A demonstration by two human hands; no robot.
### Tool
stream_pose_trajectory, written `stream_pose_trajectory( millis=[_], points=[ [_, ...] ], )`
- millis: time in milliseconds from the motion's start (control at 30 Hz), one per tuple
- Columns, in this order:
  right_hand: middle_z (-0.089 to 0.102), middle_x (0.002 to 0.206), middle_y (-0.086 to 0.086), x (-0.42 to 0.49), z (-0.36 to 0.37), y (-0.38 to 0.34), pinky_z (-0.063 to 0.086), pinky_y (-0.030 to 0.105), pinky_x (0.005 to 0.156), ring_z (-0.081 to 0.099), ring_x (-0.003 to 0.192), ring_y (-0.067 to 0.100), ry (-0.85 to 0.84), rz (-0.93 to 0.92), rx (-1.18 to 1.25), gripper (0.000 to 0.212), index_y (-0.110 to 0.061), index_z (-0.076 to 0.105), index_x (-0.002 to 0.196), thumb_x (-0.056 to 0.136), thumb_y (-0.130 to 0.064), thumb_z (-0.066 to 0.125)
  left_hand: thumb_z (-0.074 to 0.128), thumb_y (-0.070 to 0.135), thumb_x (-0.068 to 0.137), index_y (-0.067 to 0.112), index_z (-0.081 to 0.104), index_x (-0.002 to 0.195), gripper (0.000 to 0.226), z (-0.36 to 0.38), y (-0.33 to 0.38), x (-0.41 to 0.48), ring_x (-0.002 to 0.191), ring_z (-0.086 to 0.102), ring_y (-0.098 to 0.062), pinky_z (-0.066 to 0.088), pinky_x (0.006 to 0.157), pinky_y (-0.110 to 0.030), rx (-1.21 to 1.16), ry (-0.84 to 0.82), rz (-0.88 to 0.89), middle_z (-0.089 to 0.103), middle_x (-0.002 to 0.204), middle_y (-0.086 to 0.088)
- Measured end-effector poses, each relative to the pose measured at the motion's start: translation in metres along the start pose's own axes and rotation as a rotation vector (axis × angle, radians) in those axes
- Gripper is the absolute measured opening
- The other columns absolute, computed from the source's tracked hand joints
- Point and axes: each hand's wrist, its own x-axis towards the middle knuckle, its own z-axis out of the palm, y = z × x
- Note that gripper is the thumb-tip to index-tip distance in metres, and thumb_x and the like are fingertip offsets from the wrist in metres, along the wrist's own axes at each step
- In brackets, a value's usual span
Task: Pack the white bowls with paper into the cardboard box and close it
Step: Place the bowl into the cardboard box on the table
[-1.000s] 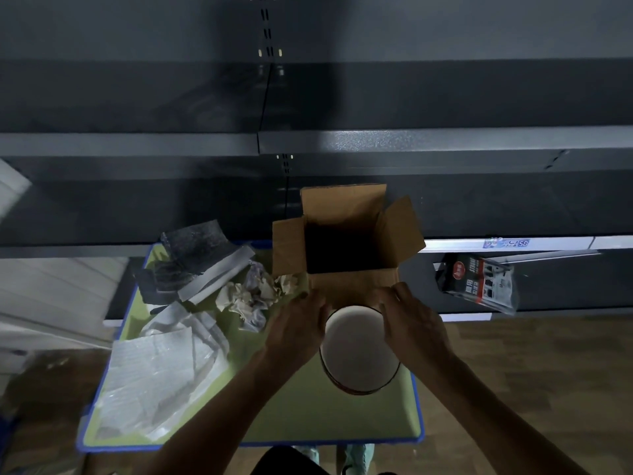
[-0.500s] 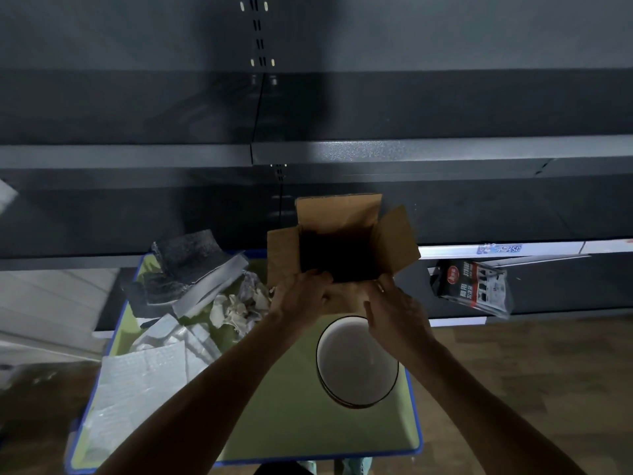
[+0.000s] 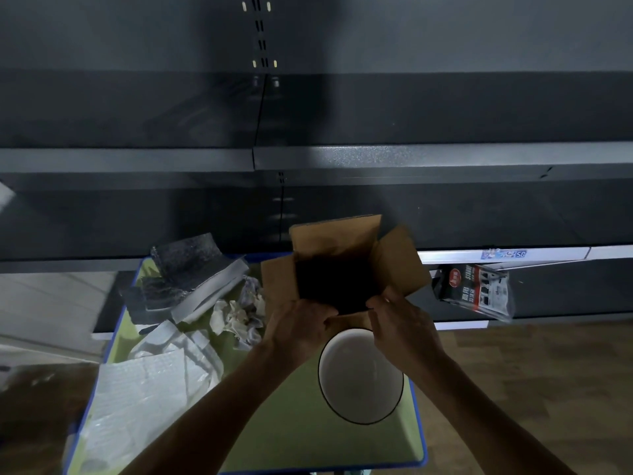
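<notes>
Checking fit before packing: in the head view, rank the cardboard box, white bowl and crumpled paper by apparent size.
1. cardboard box, with its flaps spread
2. white bowl, though it sits nearer the camera
3. crumpled paper

Dim light, dark metal shelving (image 3: 411,156) behind, wood-plank floor (image 3: 548,389), green blue-edged table (image 3: 359,450)

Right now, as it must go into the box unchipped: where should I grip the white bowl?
Likely its dark rim, left and right sides, from above: the white bowl sits mouth up on the green tray, so only the rim offers an edge.
</notes>
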Motion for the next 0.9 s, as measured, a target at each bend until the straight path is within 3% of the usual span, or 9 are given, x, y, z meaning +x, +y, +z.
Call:
stream_pose_trajectory(
  millis=[133,233,367,633,800,900],
  points=[
    [0.056,0.09,0.002,0.002,0.002,-0.003,0.045,0.031,0.05,0.063,0.061,0.024,-0.014,0.014,-0.01,0.006,-0.021,0.061,0.079,0.08,-0.017,0.066,0.061,0.03,0.091,0.016,0.073,0.104,0.023,-0.003,-0.006,-0.001,0.089,0.069,-0.021,0.043,0.072,-0.028,-0.12,0.144,0.08,0.074,0.096,-0.004],
    [0.053,0.092,0.001,0.005,0.002,-0.007,0.043,0.03,0.049,0.061,0.062,0.024,-0.022,0.015,-0.007,0.007,-0.021,0.059,0.079,0.08,-0.017,0.065,0.059,0.031,0.093,0.022,0.068,0.119,0.029,-0.003,-0.011,-0.004,0.103,0.066,-0.017,0.042,0.082,-0.027,-0.105,0.118,0.056,0.071,0.111,0.002],
    [0.053,0.095,0.002,0.01,0.0,-0.011,0.047,0.033,0.052,0.062,0.065,0.025,-0.024,0.0,0.02,0.01,-0.021,0.061,0.083,0.077,-0.016,0.067,0.058,0.035,0.086,0.029,0.07,0.108,0.026,-0.002,-0.016,-0.01,0.083,0.067,-0.01,0.042,0.069,-0.02,-0.097,0.172,0.05,0.071,0.1,0.008],
    [0.052,0.093,0.002,0.016,-0.001,-0.021,0.038,0.025,0.055,0.058,0.079,0.023,0.002,-0.062,0.029,0.012,-0.02,0.063,0.082,0.075,-0.015,0.072,0.053,0.032,0.091,0.028,0.066,0.11,0.024,-0.016,-0.016,-0.024,0.072,0.068,-0.016,0.054,0.057,-0.031,-0.167,0.253,-0.009,0.071,0.102,0.006],
    [0.055,0.087,0.0,0.02,0.003,-0.037,0.048,0.031,0.06,0.057,0.082,0.023,0.066,-0.148,0.042,0.008,-0.022,0.067,0.081,0.077,-0.017,0.071,0.044,0.033,0.094,0.027,0.064,0.104,0.023,-0.018,-0.024,-0.038,0.068,0.065,-0.016,0.053,0.056,-0.032,-0.136,0.246,-0.085,0.062,0.1,0.006],
    [0.056,0.089,0.0,0.027,0.008,-0.056,0.052,0.035,0.064,0.056,0.086,0.024,0.063,-0.202,0.109,0.01,-0.019,0.069,0.09,0.081,-0.017,0.069,0.043,0.031,0.097,0.027,0.061,0.096,0.018,-0.021,-0.032,-0.052,0.067,0.062,-0.009,0.051,0.054,-0.028,-0.103,0.251,-0.154,0.059,0.099,0.009]
  ],
)
